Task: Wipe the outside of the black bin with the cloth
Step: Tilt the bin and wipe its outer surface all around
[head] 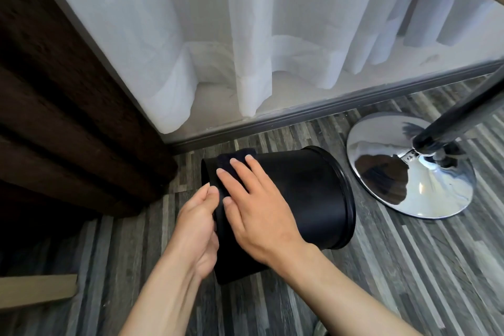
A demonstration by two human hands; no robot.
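Cloth point(231, 162) under right hand point(256, 204) fingers point(240, 169), on bin point(308, 194)

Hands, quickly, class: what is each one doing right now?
Left hand: closed, gripping the black bin at its base.
Right hand: open, flat, pressing the cloth on the bin.

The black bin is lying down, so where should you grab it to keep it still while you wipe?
Probably the narrow bottom end, coming from the left. The black bin lies on its side, rim pointing right, and its round wall could roll. The left hand cups that end, leaving the wall free for the right hand pressing the cloth.
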